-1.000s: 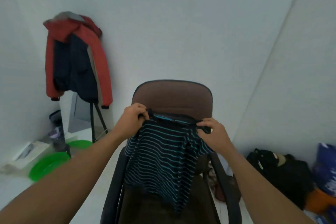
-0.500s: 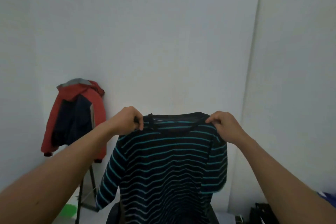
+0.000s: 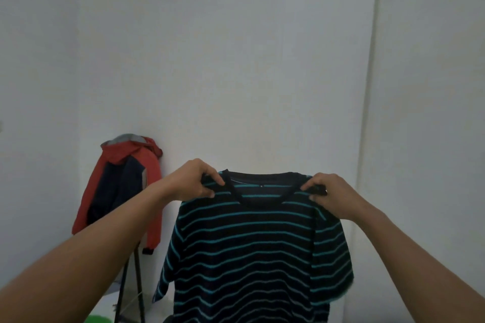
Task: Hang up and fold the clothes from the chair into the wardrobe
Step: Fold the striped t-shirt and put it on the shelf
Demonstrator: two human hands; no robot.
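A dark T-shirt with teal stripes [image 3: 252, 249] hangs spread out in front of me, its neckline facing me. My left hand [image 3: 195, 181] pinches its left shoulder and my right hand [image 3: 329, 195] pinches its right shoulder. The shirt's body and both short sleeves hang straight down. The chair is hidden behind the shirt, and no wardrobe is in view.
A red and navy jacket [image 3: 123, 191] hangs on a black stand [image 3: 137, 288] by the white wall at the left. A bit of green [image 3: 97, 319] shows at the bottom edge. A wall corner [image 3: 370, 102] runs up on the right.
Both hands have lifted the striped shirt up off the chair and held it out flat. My view has tilted up, so the chair and floor items have dropped out of sight.
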